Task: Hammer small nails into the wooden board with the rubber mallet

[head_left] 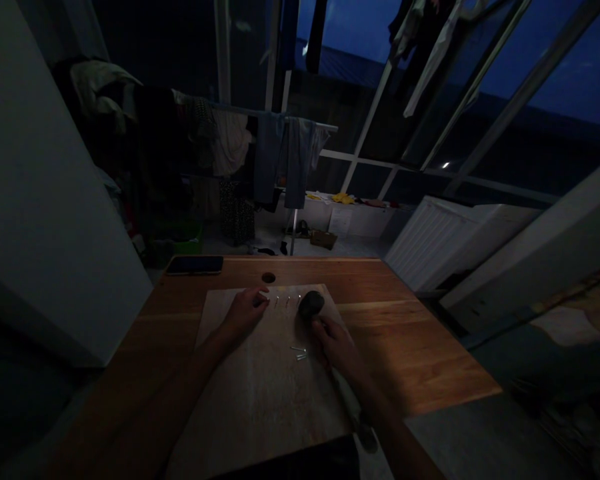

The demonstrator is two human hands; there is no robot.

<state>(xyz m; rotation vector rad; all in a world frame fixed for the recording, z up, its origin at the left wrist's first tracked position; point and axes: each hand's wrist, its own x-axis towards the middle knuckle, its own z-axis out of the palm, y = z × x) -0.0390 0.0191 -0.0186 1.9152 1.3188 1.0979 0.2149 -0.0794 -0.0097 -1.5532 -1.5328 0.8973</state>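
A pale wooden board (260, 393) lies on a brown wooden table (420, 347). My left hand (243, 313) rests on the board's far part with its fingertips pinched together at the left end of a short row of upright nails (287, 301). What the fingers pinch is too small to make out. My right hand (336, 343) is closed round a hammer just below its dark head (311, 305), which rests on the board right of the row. The hammer's handle (353, 410) runs back under my forearm. A few loose nails (299, 352) lie between my hands.
A dark phone (195, 265) lies at the table's far left corner, with a round hole (269, 277) in the tabletop beside it. Behind stand a drying rack with clothes (280, 160), a white radiator (430, 240) and dark windows. The room is very dim.
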